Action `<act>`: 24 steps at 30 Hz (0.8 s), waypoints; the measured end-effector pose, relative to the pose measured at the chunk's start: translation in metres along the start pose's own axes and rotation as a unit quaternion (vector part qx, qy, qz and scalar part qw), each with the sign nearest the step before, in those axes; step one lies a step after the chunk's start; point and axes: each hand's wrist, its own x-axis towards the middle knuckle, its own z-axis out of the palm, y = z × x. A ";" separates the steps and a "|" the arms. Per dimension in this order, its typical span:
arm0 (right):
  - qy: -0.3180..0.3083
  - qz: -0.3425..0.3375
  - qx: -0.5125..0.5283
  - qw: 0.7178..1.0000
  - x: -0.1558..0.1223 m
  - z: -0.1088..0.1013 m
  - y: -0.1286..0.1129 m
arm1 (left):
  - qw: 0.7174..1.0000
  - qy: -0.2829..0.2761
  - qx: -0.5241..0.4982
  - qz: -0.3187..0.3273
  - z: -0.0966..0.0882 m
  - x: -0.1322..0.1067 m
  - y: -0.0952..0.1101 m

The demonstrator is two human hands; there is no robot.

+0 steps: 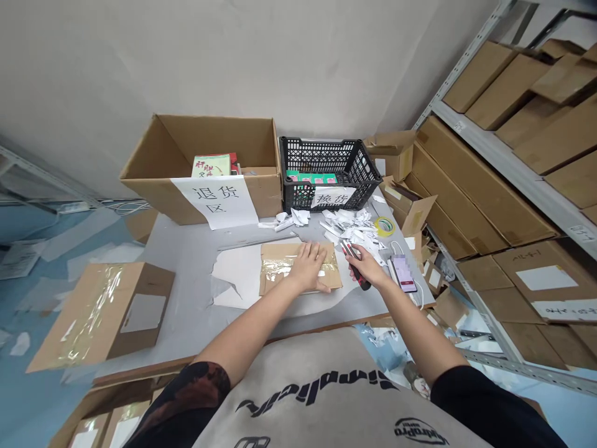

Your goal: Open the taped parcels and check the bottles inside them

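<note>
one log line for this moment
left hand: flat on taped parcel | right hand: holds red-handled tool | phone: on table beside right hand

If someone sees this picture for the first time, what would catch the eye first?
The two hands in the middle: the left hand lies flat on a taped cardboard parcel, and the right hand grips a red and black tool. Behind them stand an open carton with a paper sign and a black crate.

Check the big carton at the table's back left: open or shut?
Open: the carton is uncovered on top, and books show inside.
</note>
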 end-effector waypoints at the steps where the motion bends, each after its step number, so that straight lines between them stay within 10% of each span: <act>1: 0.024 -0.017 0.000 1.000 0.005 0.004 0.001 | 1.000 0.013 -0.012 0.015 0.000 -0.012 0.002; 5: 0.072 -0.139 -0.143 0.977 0.029 0.009 -0.021 | 0.985 0.062 -0.149 0.061 0.008 -0.083 0.018; 10: 0.002 -0.220 -0.347 0.912 0.064 0.007 -0.066 | 0.902 0.002 -0.395 -0.173 0.043 -0.152 0.022; 15: -0.081 -0.146 -0.409 0.897 0.082 0.013 -0.068 | 0.783 -0.005 -0.537 -0.312 0.068 -0.125 0.019; 20: -0.029 -0.107 -0.235 0.966 0.054 0.028 -0.033 | 0.724 0.183 -0.596 -0.297 0.054 -0.081 0.010; 24: -0.130 -0.028 0.039 0.990 0.000 0.068 0.005 | 0.752 0.219 -0.541 -0.305 0.029 -0.075 -0.034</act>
